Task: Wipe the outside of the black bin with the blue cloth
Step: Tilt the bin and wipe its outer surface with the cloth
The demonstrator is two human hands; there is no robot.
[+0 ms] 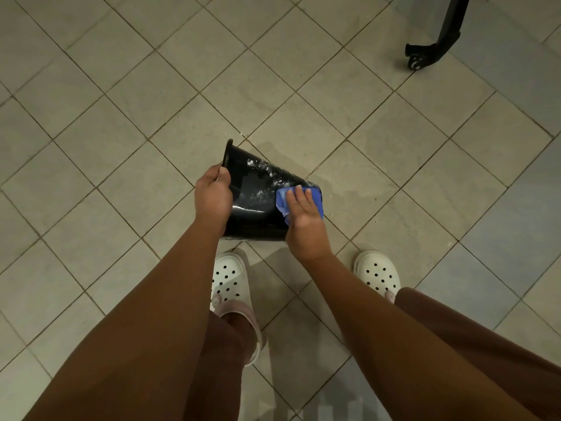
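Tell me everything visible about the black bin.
The glossy black plastic bin is a tapered round bucket, tipped sideways with its flared rim upper left and narrow base right. White soapy-looking flecks smear its wall. The left hand grips the rim; the right hand presses a blue cloth flat near the base.

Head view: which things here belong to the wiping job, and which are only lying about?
For the job: black bin, held tilted by the left hand at its rim; blue cloth, pressed on the bin's side by the right hand.
Not for the job: white clogs on the feet; black wheeled leg at top right; tiled floor.
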